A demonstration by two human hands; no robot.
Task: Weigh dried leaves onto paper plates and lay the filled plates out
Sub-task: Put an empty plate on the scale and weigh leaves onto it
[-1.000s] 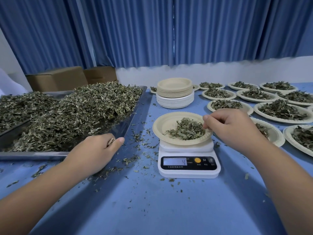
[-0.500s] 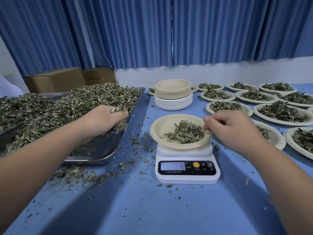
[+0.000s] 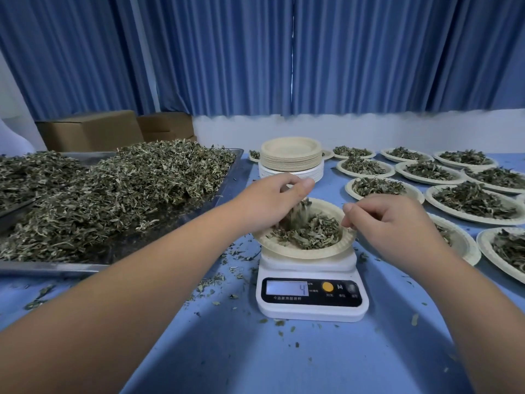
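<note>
Nearest on the blue tabletop [image 3: 284, 362] sits the white scale [image 3: 312, 297], with leaf crumbs scattered to its left and in front of it. On its platform rests 1 paper plate [image 3: 335, 249], partly filled with dried leaves [image 3: 312, 236], so this portion looks mid-weighing rather than finished.

Above the plate's left side, the left hand [image 3: 270, 203] has loosely curled fingers around a small clutch of leaves, and some fall from it toward the plate. The right hand [image 3: 389, 223] is curled too, its fingertips [image 3: 345, 223] at the plate's right rim. Whether they pinch the rim, a few leaves or nothing cannot be told.

Left of the scale, a metal tray [image 3: 56, 270] holds a large heap of leaves, so plenty of stock remains. Just behind the scale stands a tall stack of empty plates [image 3: 291, 157], which suggests many portions are left to do. Right of the scale and behind it, at least 10 filled plates [image 3: 471, 200] lie in rows, so a good share of the work looks done. Far left behind the tray are cardboard boxes [image 3: 91, 132], against blue curtains [image 3: 369, 52].

The scale's display shows "4". Beside it are an orange button and the letter "M". The small characters under the display and buttons are too fine to read. The boxes show no legible print.
</note>
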